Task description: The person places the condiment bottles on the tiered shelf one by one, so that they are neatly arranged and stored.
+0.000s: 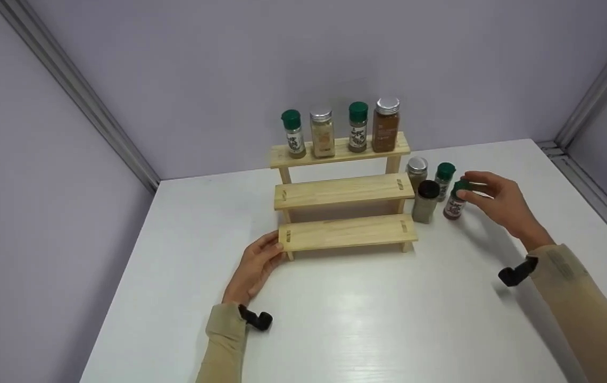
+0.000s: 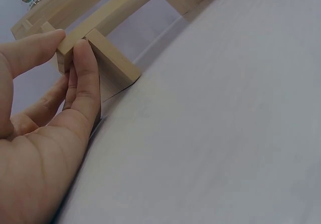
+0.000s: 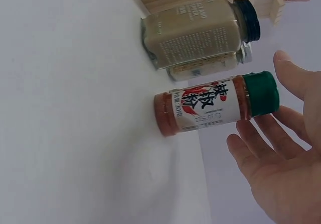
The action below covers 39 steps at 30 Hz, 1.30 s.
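Observation:
A three-tier wooden spice rack (image 1: 346,233) stands on the white table. My left hand (image 1: 256,260) pinches the left end of its lowest step, thumb on top and fingers against the underside and leg (image 2: 114,58). At the right, my right hand (image 1: 500,202) is around the green cap of a small spice jar (image 3: 208,106) with red powder. The thumb is apart from the cap in the right wrist view, and the fingers spread behind it. That jar stands upright on the table.
Beside the rack's right end stand a black-capped jar (image 1: 424,205), a silver-capped jar (image 1: 417,169) and another green-capped jar (image 1: 443,183). Several jars line the top tier, among them a silver-lidded one with reddish-brown contents (image 1: 386,127). A pale wall (image 1: 218,80) rises behind the table.

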Motion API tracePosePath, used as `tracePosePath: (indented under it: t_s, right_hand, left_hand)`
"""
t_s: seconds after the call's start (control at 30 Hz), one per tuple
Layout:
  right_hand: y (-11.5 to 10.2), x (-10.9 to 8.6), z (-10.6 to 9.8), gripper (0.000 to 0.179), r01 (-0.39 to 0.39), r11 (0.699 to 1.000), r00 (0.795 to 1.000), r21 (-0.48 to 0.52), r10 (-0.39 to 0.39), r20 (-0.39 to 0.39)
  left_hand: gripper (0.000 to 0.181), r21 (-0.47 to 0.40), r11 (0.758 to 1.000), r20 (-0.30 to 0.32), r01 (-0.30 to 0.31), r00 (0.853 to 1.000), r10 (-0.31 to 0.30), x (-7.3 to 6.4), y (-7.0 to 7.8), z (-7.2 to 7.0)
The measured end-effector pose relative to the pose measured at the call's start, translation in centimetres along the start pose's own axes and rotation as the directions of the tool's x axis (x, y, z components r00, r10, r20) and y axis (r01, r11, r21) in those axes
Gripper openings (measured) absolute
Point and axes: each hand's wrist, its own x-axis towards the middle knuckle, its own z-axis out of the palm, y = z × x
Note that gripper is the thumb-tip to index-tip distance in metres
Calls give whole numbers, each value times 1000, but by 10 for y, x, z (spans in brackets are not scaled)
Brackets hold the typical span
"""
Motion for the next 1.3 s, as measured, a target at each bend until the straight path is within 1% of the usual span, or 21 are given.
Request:
tracePosePath:
  t_s: [0.13,0.3,0.5,0.63,0.93,1.13,1.3]
  right_hand:
    - [10,-2,5,67,-4,1000,1000,-25,4,-1]
    - [15,-3,10,60,11,1000,1000,0,-11,-14]
    - [14,-5,10,57,20,999,1000,28,-19,-16]
    - [10,-6,8,56,32,999,999,25,-32,-13]
    - [-8,-9,2,55,62,998,998,12,-62,-28]
    - [-29,-9,-1,52,87,996,995,15,-87,-41]
    - [-49,-11,-5,48,129,992,989,15,-127,-71]
  left_hand:
    - [55,-1,1000,-4,-2,1000,2,0,1,1]
    - [56,6,1000,-9,2,1000,-2,0,2,1]
    - [55,-2,1000,-21,3,1000,-3,-1,1,0]
    - [56,4,1000,-24,3,1000,-3,-1,0,0]
    - [53,27,1000,-31,3,1000,-2,0,1,1]
    - [54,16,1000,-39,3,999,-2,-1,1,0]
    - [55,23,1000,-24,-2,1000,2,0,0,1]
